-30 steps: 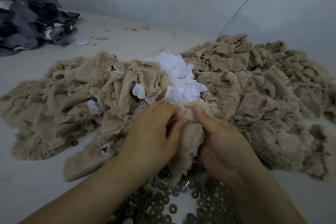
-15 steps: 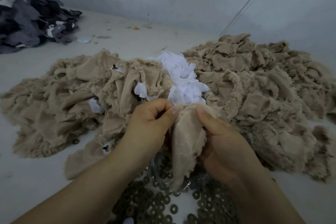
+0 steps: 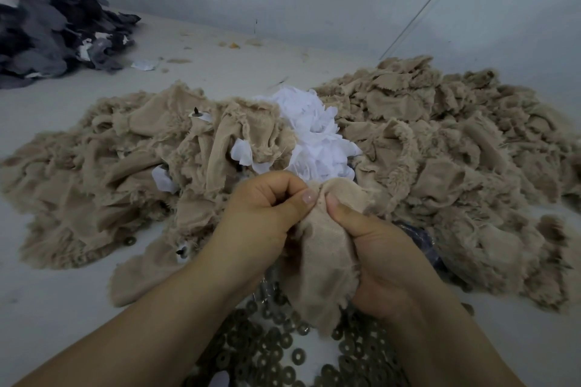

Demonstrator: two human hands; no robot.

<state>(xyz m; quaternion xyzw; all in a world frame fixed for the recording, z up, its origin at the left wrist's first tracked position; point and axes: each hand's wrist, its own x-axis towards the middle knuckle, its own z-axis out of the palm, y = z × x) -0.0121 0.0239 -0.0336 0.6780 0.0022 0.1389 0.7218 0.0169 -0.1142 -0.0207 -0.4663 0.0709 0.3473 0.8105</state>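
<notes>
Beige cloth piece (image 3: 320, 264) sits low in the centre of the frame, held up off the worktop (image 3: 63, 308) by both hands. On the left hand (image 3: 261, 223) the fingers are curled in and the thumb tip is pressed on the cloth's top edge, pinching it. On the right hand (image 3: 377, 254) the thumb lies on the front of the cloth just beside the other thumb and the palm wraps the right edge. Its fingers are behind the cloth, hidden. Cannot tell whether anything small sits between the thumbs.

The frayed lower end of the cloth hangs over a layer of dark rings (image 3: 283, 352) at bottom centre. They are partly covered by both forearms and cut off by the bottom edge. They may be lying on clear film, hard to make out.

Behind the hands:
- A big heap of beige scraps (image 3: 110, 166) left of centre, and a second beige heap (image 3: 456, 160) running to the right edge.
- Between the two heaps, white scraps (image 3: 314, 138), lower part hidden by the hands and cloth.
- A small black stud (image 3: 197, 111) on a white patch on top of the left heap, and a blurred dark stud (image 3: 181, 251) at its near edge.
- One loose ring (image 3: 129, 241) on the worktop beside that heap.
- A dark bluish thing (image 3: 418, 236) just behind the right hand, mostly covered, cannot identify.
- In the upper left, a dark grey scrap pile (image 3: 47, 25), cut off by the frame edge.
</notes>
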